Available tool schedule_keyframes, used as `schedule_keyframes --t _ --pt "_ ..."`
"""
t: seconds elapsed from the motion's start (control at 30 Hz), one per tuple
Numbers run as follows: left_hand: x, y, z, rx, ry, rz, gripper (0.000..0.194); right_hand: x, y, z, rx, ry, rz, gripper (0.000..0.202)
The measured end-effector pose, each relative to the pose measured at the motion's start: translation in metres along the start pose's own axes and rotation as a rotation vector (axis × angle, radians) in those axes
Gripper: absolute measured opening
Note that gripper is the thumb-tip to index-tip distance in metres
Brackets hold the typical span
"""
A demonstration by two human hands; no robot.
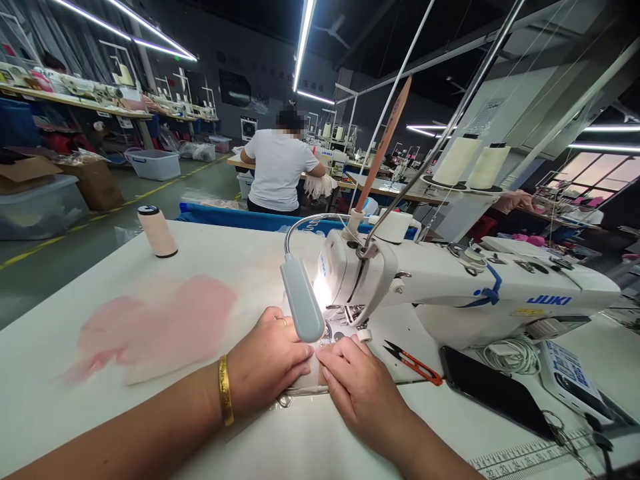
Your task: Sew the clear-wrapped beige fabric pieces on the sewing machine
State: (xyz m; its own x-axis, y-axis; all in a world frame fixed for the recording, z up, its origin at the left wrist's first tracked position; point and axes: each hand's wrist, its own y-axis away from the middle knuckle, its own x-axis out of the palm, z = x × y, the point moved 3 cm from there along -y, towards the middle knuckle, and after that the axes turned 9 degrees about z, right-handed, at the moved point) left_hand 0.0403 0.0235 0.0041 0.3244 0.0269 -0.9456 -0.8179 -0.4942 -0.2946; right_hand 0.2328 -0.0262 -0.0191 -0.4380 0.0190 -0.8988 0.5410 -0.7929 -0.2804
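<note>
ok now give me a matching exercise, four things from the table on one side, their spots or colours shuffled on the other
Things
1. thread snips
2. phone
3. thread spool
4. bracelet

Places, colours and states
A. on the left wrist
B. standing upright, pale peach with dark ends
C. red-orange handles, dark pointed blades
D. lying flat, black screen up

Right pairs
1-C
2-D
3-B
4-A
</note>
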Motion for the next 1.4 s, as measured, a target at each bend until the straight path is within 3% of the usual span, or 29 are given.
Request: schedule_keyframes --t 0.2,0.47,0.77,1.0,1.4 --pt "0.000 -0.002 0.000 -0.026 -0.014 -0.061 0.014 -0.002 0.000 0.001 -0.012 0.012 -0.008 0.028" --pt "-0.007 -0.001 -0.005 0.026 0.105 0.079 0.012 -0.008 0.006 -0.001 -0.080 -0.081 -0.058 0.022" --pt "-0.012 -0.013 -0.017 0.110 0.001 -0.141 0.032 -0.013 0.005 0.004 -0.152 -0.105 -0.033 0.027" --pt "-0.005 -0.003 -0.005 0.052 0.183 -0.074 0.028 -0.012 0.006 0.006 -0.141 -0.093 -0.010 0.030" --pt "0.000 -0.007 -0.013 0.139 0.055 -0.129 0.039 -0.014 0.005 0.013 -0.200 -0.059 -0.032 0.036"
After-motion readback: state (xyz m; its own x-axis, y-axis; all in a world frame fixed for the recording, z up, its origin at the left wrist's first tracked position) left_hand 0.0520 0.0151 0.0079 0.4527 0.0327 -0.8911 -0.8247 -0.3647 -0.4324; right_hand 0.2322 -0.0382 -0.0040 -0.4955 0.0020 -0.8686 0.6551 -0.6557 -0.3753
